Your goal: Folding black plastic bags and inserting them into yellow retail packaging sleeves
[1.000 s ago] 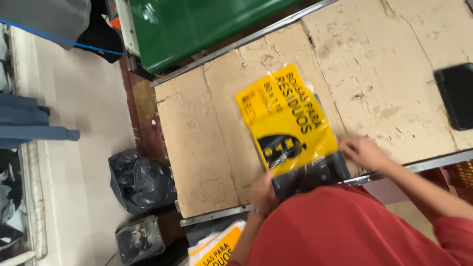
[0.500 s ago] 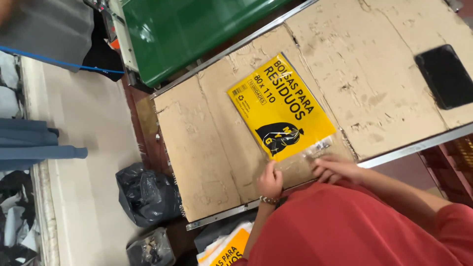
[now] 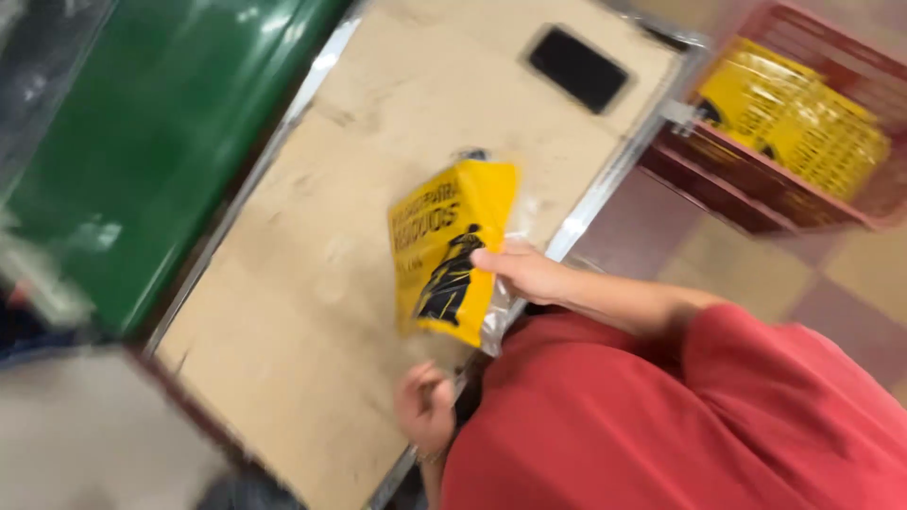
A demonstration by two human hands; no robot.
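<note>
A wide cardboard-covered table [image 3: 359,189] fills the middle of the view, with a green bin [image 3: 161,123] along its far side. A red crate [image 3: 756,179] off the table's end holds more yellow packs [image 3: 794,113]. A flat black slab [image 3: 578,68] lies near the table's far corner. The yellow packet [image 3: 452,247] is lifted above the table edge, pinched at its side between thumb and fingers of the right hand [image 3: 524,272]. The left hand [image 3: 425,408] rests at the table edge, fingers curled loosely; blur hides whether they grip anything.
</note>
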